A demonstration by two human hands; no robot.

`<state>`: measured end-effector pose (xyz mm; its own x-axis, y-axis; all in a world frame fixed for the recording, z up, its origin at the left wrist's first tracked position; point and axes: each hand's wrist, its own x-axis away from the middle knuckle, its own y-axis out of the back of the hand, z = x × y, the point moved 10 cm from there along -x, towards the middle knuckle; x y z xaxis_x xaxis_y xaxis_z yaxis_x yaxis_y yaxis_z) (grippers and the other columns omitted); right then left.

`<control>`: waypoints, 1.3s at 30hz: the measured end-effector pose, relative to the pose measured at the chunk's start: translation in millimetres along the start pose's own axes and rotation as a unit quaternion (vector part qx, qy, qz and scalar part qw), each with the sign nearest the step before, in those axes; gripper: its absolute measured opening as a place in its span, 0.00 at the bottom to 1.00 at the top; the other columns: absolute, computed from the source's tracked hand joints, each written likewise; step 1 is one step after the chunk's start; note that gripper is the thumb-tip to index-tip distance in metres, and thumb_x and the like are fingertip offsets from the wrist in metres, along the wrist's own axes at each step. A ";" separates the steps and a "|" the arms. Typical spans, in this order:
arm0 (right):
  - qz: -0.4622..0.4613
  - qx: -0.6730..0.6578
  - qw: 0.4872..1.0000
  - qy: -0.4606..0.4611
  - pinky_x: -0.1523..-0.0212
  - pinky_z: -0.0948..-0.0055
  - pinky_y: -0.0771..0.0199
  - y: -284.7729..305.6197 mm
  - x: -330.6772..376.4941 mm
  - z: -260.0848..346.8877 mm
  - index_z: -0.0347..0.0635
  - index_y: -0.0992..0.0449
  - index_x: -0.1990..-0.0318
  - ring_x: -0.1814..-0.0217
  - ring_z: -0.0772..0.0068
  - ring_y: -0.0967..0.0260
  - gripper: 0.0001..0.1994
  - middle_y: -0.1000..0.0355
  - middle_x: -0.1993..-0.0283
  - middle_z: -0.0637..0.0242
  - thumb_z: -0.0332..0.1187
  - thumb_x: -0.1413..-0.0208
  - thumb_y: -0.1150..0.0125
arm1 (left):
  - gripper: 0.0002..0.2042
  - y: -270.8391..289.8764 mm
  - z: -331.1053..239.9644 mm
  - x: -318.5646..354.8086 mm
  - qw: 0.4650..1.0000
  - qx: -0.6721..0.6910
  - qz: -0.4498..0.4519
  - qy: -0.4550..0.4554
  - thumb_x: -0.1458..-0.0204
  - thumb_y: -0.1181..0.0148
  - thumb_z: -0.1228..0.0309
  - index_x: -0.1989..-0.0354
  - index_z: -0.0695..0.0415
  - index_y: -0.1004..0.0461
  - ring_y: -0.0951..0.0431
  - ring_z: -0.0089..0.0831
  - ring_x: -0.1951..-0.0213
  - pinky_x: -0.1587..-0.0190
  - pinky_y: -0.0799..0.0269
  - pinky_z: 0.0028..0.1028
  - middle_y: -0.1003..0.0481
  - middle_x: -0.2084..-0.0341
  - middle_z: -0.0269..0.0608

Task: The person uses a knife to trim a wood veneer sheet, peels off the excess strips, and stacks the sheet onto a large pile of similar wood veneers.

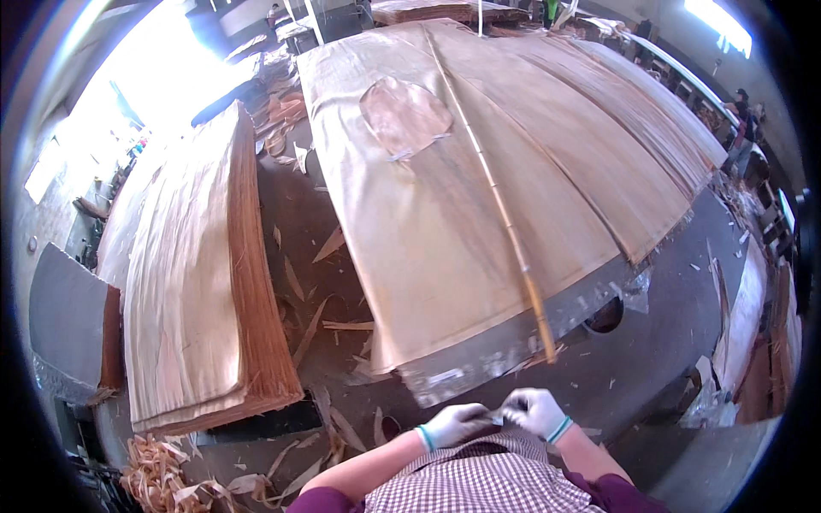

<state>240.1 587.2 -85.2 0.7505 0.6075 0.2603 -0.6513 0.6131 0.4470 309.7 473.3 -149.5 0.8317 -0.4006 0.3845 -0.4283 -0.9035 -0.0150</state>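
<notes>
My left hand (453, 425) and my right hand (536, 412), both in white gloves with teal cuffs, meet close in front of my checked apron (479, 483). The fingers of each are closed and pinched around something small and pale that I cannot make out. Beyond them lies a broad stack of wood veneer sheets (445, 282), with a loose rounded veneer piece (402, 117) on top. A long jointed bamboo pole (496, 192) rests lengthwise across the sheets, its near end sticking out past their front edge.
To the left stands a tall veneer stack (188, 282), with a grey-topped stack (73, 316) beyond it. Veneer scraps (158, 474) heap at the lower left. A dark round hole (605, 316) shows near the sheets' front edge. Another person (742, 120) stands at the far right.
</notes>
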 end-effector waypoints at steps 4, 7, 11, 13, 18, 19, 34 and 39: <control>-0.158 0.153 0.975 0.037 0.67 0.62 0.28 -23.0 -41.4 86.8 0.41 0.24 0.70 0.68 0.53 0.27 0.08 0.26 0.71 0.56 0.34 0.54 0.34 | 0.09 133.4 25.7 138.4 0.990 0.012 -0.117 0.073 0.45 0.41 0.70 0.60 0.61 0.23 0.26 0.21 0.64 0.58 0.29 0.23 0.22 0.68 0.34; -0.235 0.217 0.947 0.021 0.68 0.62 0.28 -13.8 -71.4 124.3 0.38 0.25 0.72 0.69 0.51 0.27 0.07 0.27 0.72 0.52 0.31 0.55 0.35 | 0.10 229.6 68.9 225.9 0.962 -0.105 -0.220 0.120 0.47 0.40 0.70 0.59 0.61 0.22 0.25 0.21 0.67 0.60 0.28 0.23 0.21 0.69 0.35; -0.117 0.185 0.975 -0.047 0.64 0.60 0.27 -59.3 -114.2 150.0 0.41 0.23 0.66 0.65 0.52 0.26 0.11 0.25 0.68 0.53 0.40 0.49 0.39 | 0.11 307.8 69.2 250.2 0.930 -0.260 -0.249 0.074 0.49 0.43 0.68 0.58 0.56 0.23 0.23 0.42 0.57 0.53 0.29 0.31 0.23 0.61 0.47; -0.059 0.181 0.981 -0.031 0.64 0.59 0.28 -96.1 -137.2 174.6 0.43 0.23 0.64 0.65 0.53 0.26 0.12 0.25 0.69 0.54 0.42 0.48 0.42 | 0.13 316.6 32.4 228.4 0.929 -0.289 -0.230 0.031 0.49 0.43 0.68 0.55 0.55 0.24 0.24 0.42 0.56 0.53 0.29 0.32 0.24 0.60 0.47; 0.053 0.124 0.990 0.043 0.64 0.58 0.29 -161.8 -213.2 220.0 0.44 0.23 0.65 0.66 0.51 0.27 0.12 0.26 0.71 0.54 0.42 0.51 0.41 | 0.20 326.6 -40.4 147.7 0.963 -0.210 -0.106 -0.132 0.53 0.36 0.74 0.49 0.59 0.28 0.25 0.34 0.56 0.53 0.29 0.29 0.26 0.57 0.45; 0.069 0.144 0.985 0.061 0.64 0.58 0.29 -165.3 -229.5 235.5 0.44 0.23 0.66 0.66 0.50 0.27 0.13 0.26 0.71 0.54 0.43 0.54 0.40 | 0.20 334.5 -49.2 132.3 0.969 -0.185 -0.083 -0.139 0.53 0.36 0.75 0.49 0.60 0.29 0.25 0.31 0.57 0.53 0.29 0.28 0.26 0.58 0.44; -0.162 -0.390 0.906 0.034 0.63 0.76 0.26 -72.6 -477.6 245.8 0.37 0.33 0.43 0.62 0.78 0.28 0.28 0.26 0.58 0.65 0.37 0.50 0.32 | 0.09 584.5 -155.4 -85.2 0.985 0.163 -0.047 0.004 0.45 0.44 0.78 0.56 0.64 0.25 0.24 0.22 0.70 0.65 0.25 0.22 0.23 0.69 0.36; -0.250 -0.416 0.866 -0.117 0.72 0.79 0.30 -53.8 -498.6 196.6 0.36 0.27 0.54 0.69 0.81 0.31 0.11 0.26 0.67 0.68 0.31 0.42 0.44 | 0.15 585.5 -174.8 -183.4 0.995 0.043 0.081 0.035 0.48 0.39 0.75 0.52 0.66 0.28 0.27 0.21 0.77 0.73 0.30 0.20 0.23 0.71 0.36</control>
<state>-77.0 152.0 -70.7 0.9006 0.1010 0.4227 -0.0201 0.9812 -0.1917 -155.4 44.4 -67.4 0.7264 -0.5331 0.4338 -0.5206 -0.8388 -0.1590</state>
